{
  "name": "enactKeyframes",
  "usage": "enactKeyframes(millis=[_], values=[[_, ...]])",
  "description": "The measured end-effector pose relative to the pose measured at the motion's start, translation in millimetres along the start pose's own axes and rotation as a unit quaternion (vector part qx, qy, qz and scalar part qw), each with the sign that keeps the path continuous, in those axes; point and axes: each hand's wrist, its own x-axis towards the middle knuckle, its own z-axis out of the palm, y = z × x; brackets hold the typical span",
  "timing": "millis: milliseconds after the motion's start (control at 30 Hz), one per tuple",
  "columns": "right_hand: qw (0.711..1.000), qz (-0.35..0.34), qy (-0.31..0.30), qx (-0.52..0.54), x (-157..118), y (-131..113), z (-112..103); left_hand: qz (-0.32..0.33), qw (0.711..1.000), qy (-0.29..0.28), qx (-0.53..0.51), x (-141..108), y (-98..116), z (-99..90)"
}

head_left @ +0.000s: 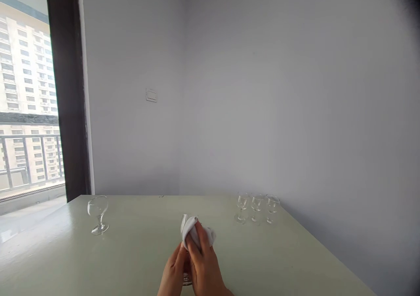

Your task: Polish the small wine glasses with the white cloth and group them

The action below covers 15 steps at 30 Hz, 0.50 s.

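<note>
In front of me a stemmed glass (pixel 183 224) is held upright over the near part of the table, its bowl half hidden by a white cloth and its foot showing below my hands. My left hand (pixel 173 267) is closed around the glass low on its bowl or stem; the exact grip is hidden. With my right hand (pixel 206 261) I press the white cloth (pixel 208 234) against the right side of the bowl, fingers bent over it.
The pale green table (pixel 141 226) meets grey walls at its back. A stemmed glass (pixel 98 213) stands at the left. Three more glasses (pixel 256 206) form a row near the right edge. A window with a railing (pixel 29 156) is at far left.
</note>
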Motion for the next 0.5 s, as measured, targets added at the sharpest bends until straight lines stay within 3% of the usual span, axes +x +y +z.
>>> enactKeyframes(millis=[133,267,367,433,500], values=[[0.993,-0.04,-0.02,-0.112,1.7,-7.0,0.7,-0.047,0.998,0.002,-0.039,-0.4,7.0,-5.8],[0.998,-0.014,-0.058,-0.03,5.7,-13.9,1.7,-0.038,0.995,0.041,-0.089,4.3,13.5,-13.6],[0.975,0.14,-0.075,0.154,12.5,-9.3,-3.8,-0.043,0.989,0.078,-0.114,9.4,15.5,-19.1],[0.928,0.264,-0.055,0.257,17.4,-3.9,-8.0,-0.052,0.989,0.077,-0.119,12.3,13.9,-20.5],[0.875,0.321,-0.038,0.361,20.1,-0.8,-9.0,-0.055,0.992,0.044,-0.108,13.9,9.8,-19.7]])
